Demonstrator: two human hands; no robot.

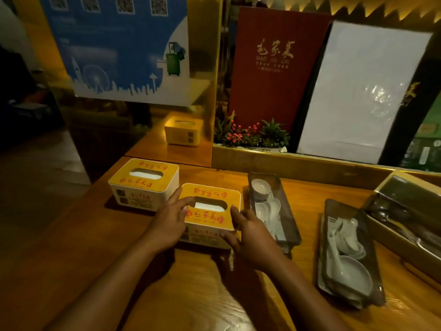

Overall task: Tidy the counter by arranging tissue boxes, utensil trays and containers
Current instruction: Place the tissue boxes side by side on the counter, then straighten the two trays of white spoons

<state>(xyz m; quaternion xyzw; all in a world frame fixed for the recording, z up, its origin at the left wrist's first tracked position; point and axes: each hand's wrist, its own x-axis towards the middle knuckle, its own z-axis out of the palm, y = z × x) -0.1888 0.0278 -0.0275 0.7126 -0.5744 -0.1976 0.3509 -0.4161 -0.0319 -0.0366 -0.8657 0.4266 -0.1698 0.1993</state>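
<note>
so the near tissue box (210,215) sits on the counter (71,259), left hand (169,223) and right hand (250,237) clasping its two sides; second tissue box (143,183) just behind-left; spoon tray (272,206) right; far-right container (410,211) cut off, contents too dark to tell

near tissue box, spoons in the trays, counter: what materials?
Near tissue box, held by left hand and right hand: probably cream plastic walls, smooth with rounded corners, under a yellow printed lid, perhaps bamboo or wood; dim light leaves that open. Spoons: likely white ceramic or melamine, glossy. Counter: wood or wood-look laminate, visible grain, shiny varnish-like reflections.
</note>
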